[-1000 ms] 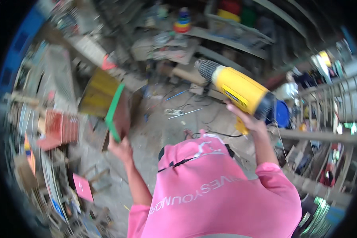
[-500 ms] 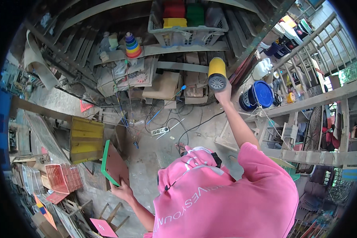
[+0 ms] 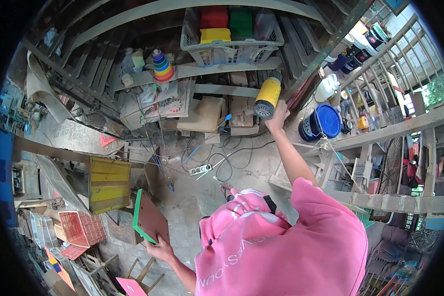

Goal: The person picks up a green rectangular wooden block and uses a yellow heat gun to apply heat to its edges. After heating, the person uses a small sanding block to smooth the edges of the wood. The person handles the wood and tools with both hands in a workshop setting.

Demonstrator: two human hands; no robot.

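My right hand (image 3: 278,118) is closed round the handle of a yellow and black heat gun (image 3: 269,96), held up in front of the rack. Its vented rear end faces me, and its dark nozzle points away and slightly right. Low on the left, my left hand (image 3: 160,248) grips the lower edge of a flat brown board (image 3: 154,219) with a bright green edge. The board is tilted upright, well apart from the heat gun. Some left-hand fingers are hidden behind it.
A grey crate (image 3: 227,49) with red, yellow and green blocks sits on the rack beside a rainbow stacking toy (image 3: 163,68). A power strip (image 3: 200,169) and cables lie on the floor. Right stands a blue bucket (image 3: 327,121); left, a yellow panel (image 3: 109,185) and red basket (image 3: 84,228).
The heat gun has turned in my right hand's grip, its nozzle end swinging to the right and its rear end to the left. My left hand and the board have moved lower and slightly right.
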